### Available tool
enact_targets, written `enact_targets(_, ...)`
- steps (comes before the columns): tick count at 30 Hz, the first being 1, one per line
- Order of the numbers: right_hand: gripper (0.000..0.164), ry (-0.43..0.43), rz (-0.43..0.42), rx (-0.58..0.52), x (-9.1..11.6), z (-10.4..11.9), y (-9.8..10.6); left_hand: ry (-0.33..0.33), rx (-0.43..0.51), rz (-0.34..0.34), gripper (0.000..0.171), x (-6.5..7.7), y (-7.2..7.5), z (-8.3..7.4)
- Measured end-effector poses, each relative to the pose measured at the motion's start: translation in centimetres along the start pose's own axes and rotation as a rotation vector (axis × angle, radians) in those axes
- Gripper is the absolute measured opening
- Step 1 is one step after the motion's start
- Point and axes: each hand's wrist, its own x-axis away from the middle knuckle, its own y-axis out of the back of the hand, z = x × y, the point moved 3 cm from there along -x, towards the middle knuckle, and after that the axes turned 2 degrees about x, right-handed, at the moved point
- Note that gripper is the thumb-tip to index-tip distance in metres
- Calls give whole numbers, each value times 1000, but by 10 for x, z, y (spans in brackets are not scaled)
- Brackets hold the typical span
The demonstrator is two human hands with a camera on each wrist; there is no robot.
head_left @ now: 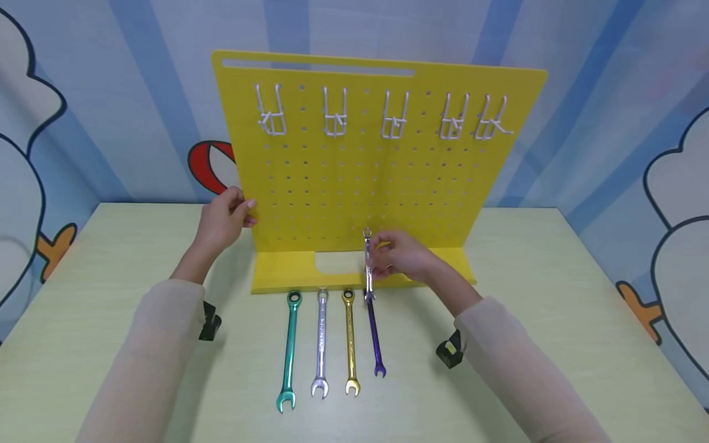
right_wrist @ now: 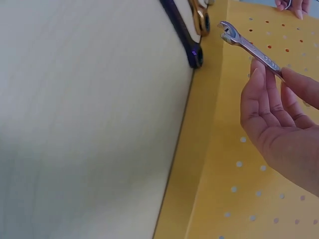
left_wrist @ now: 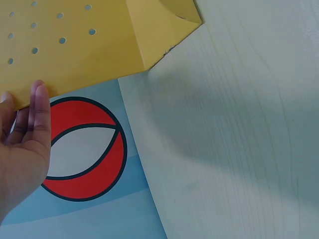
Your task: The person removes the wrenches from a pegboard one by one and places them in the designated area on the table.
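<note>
My left hand [head_left: 220, 220] grips the left edge of an upright yellow pegboard [head_left: 238, 129], thumb on one face and fingers on the other. In my right hand [head_left: 403, 255], a small silver combination wrench [right_wrist: 255, 51] is pinched between thumb and fingertips, its open end pointing away from the palm. Seen from the head, that wrench stands upright before the lower board, ring end up. Below it on the table lies a purple wrench [head_left: 375, 335], partly overlapped by it. A gold wrench [head_left: 351, 344], a silver-lilac wrench [head_left: 321, 344] and a green wrench [head_left: 290, 347] lie in a row to the left.
Several white wire hooks [head_left: 394, 120] hang along the board's upper part. Its yellow base [head_left: 282, 271] rests on the pale wooden table [head_left: 515, 277], with a cut-out in the middle. A blue cartoon-patterned backdrop [head_left: 354, 24] stands behind.
</note>
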Motion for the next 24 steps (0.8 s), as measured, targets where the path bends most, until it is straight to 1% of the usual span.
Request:
enact_targets(4,9,-22,15,3,6,-10,2,6,-3,-1,26,0,0,0)
enact_targets(11,9,-84,27,-15,14,-24,6,10,4,3,27,1,0,-2)
enact_targets(18,7,-130,44,-12,23,-34,9,14,7,5,27,2,1,-2)
enact_targets(24,7,-138,59,-1,32,-41,11,17,9,7,27,2,0,-2)
